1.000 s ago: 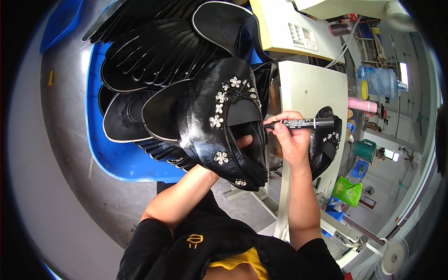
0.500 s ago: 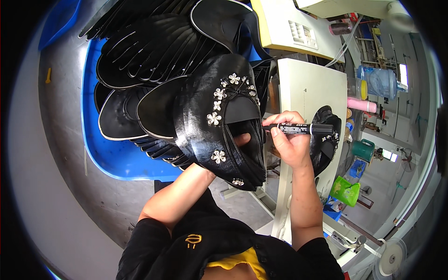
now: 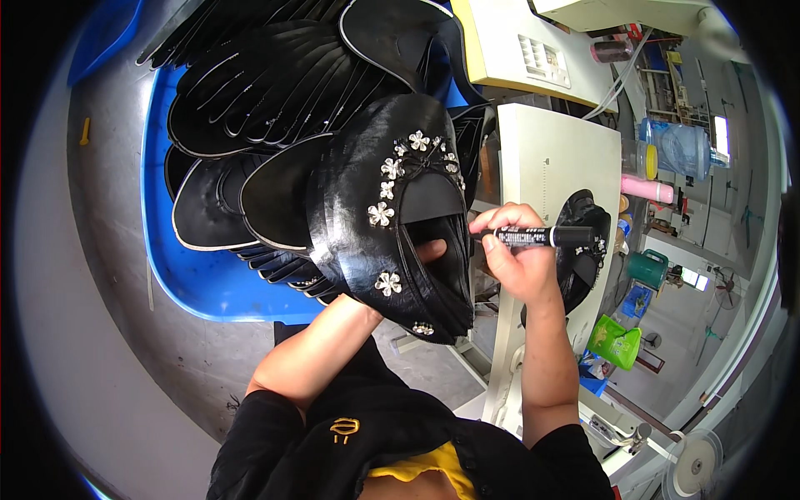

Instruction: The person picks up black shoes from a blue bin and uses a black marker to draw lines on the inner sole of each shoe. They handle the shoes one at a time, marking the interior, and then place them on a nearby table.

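My left hand (image 3: pixel 431 250) grips a stack of glossy black shoe uppers (image 3: pixel 354 192). One fingertip shows inside the opening, and the rest of the hand is hidden by the stack. Clear and silver flower ornaments (image 3: pixel 388 284) sit on the top upper, around a small black bow. In my right hand (image 3: pixel 523 267) a black marker pen (image 3: pixel 575 236) is pinched, pointing left at the edge of the stack. Whether its tip touches the uppers I cannot tell. Another black upper with flowers (image 3: pixel 579 262) lies on the white machine top (image 3: pixel 510 325), behind my right hand.
On the left, a large blue tray (image 3: pixel 200 298) carries many fanned black shoe pieces (image 3: pixel 275 83). A white and yellow machine (image 3: pixel 508 50) stands at the far side. Beyond the machine top are a clear water jug (image 3: pixel 675 148), a pink bottle (image 3: pixel 648 190) and a green bag (image 3: pixel 615 342).
My right hand and the marker have shifted slightly down. The stack in my left hand has moved a little to the left.
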Tool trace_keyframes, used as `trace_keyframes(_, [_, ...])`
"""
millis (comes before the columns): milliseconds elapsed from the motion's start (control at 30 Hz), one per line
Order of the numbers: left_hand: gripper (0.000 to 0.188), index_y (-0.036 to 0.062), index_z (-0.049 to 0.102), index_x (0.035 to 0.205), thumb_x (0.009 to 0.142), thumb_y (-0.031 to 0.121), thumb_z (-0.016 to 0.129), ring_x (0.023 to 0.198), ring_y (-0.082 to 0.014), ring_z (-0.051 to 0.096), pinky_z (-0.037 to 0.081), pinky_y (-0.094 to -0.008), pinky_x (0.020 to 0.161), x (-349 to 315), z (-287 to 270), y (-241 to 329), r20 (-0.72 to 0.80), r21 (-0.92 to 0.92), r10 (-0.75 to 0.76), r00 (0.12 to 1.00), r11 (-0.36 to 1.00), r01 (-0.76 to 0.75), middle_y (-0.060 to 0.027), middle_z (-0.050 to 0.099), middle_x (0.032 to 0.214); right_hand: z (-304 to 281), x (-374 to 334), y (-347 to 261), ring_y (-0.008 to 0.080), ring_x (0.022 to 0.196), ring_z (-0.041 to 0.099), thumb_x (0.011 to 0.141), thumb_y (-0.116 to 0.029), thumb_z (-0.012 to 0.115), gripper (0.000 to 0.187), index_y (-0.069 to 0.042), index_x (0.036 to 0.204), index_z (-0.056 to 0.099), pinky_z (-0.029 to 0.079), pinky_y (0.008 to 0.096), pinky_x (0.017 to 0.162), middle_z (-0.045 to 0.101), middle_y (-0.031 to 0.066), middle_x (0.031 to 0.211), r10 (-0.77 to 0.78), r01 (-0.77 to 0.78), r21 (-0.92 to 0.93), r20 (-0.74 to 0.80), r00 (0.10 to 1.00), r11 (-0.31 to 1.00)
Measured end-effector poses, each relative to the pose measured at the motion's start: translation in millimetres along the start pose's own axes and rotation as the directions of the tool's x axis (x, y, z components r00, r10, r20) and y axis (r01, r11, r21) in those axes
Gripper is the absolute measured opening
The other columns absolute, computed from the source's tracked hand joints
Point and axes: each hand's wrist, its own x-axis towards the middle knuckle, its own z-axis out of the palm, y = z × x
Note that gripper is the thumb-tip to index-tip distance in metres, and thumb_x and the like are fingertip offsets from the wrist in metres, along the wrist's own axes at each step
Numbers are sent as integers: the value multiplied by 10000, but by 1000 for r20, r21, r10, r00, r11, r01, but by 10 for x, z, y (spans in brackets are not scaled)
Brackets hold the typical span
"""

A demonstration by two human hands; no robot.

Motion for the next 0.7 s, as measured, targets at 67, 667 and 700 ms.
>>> trace_keyframes(67, [463,58,557,1095,676,-8,742,952,-193,586,509,-330,853,20,-28,-32,2,31,45,999,998,-45,-63,590,1034,-13,-5,-52,127,813,534,820,38,521,157,-27,943,450,442,256,725,585,133,933,9,-7,-50,33,999,999])
trace_keyframes(667, [449,51,568,1109,703,36,759,924,-138,575,496,-268,807,33,-28,-21,44,18,43,998,999,-44,-29,596,1029,21,155,-74,119,782,529,780,51,551,157,-28,887,467,438,267,724,584,104,883,62,-62,-130,-2,998,990])
trace_keyframes(700, [447,50,568,1109,704,35,758,923,-138,576,497,-268,806,32,-29,-15,44,14,46,998,999,-47,-29,596,1027,17,155,-88,119,778,529,780,51,551,158,-27,888,467,438,268,722,585,104,882,74,-72,-132,10,997,989])
